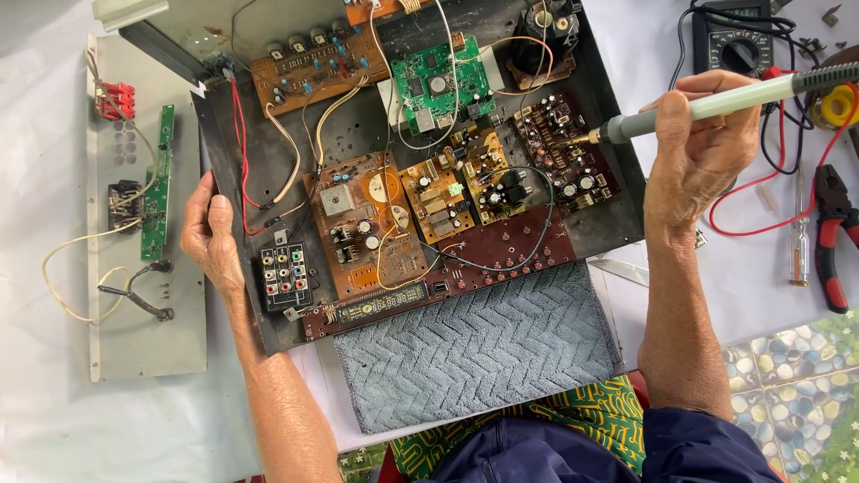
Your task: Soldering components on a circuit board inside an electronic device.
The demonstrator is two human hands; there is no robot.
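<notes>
The right hand [702, 148] is closed around a pale green soldering iron [716, 105], its tip touching the dark brown circuit board [564, 152] near the right side of the opened metal chassis [358, 134]. The left hand [212, 237] lies open, flat against the chassis's left edge, beside a black connector block [284, 275]. A grey cloth [479, 349] lies on the worktop [54, 420] at its near edge. A multimeter [734, 40] sits at the far right corner, with red-handled pliers [834, 234] by the right edge.
</notes>
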